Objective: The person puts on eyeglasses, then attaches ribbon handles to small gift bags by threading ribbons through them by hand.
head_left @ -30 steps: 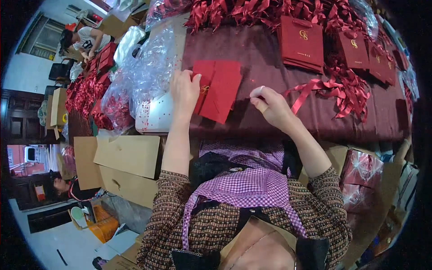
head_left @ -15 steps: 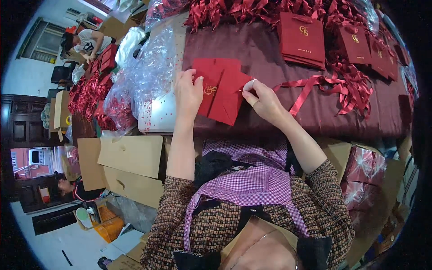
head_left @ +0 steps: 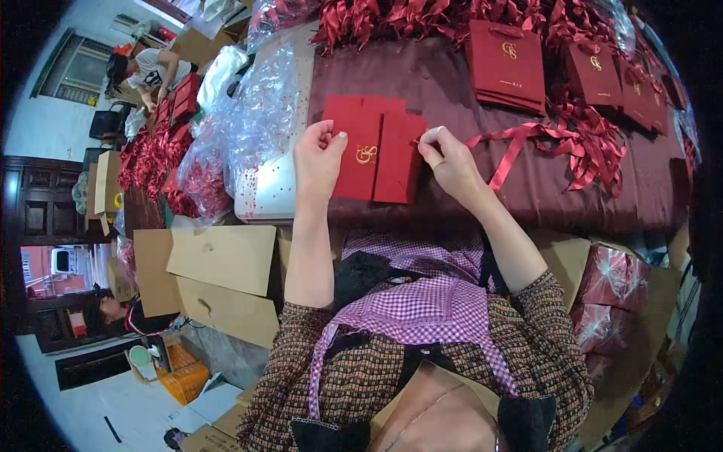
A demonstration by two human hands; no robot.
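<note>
Center of the table: a red paper bag (head_left: 355, 179) with a gold emblem lies flat near the table's near edge, a dark line running down it – from my remote post I cannot tell whether it is one piece or two overlapped
Left hand: the left hand (head_left: 315, 160) is at the bag's left edge, fingers curled; how firmly it grips, I cannot tell
Right hand: the right hand (head_left: 453, 162) is at the bag's right edge, thumb and forefinger pinched together – on paper or ribbon, I cannot tell
Between them: the hands are apart, the bag spanning the gap
Right side: loose red ribbons (head_left: 591, 162) trail over the dark red tablecloth (head_left: 433, 75), just beyond the right hand
Far right: I see a stack of red bags (head_left: 506, 64) with matching gold emblems
Far left: crumpled clear plastic (head_left: 260, 102) lies beside a co-worker (head_left: 154, 69) bent over red goods
Near left: an open cardboard box (head_left: 222, 260) stands below the table
Near right: wrapped red packs (head_left: 608, 275) sit in a carton
</note>
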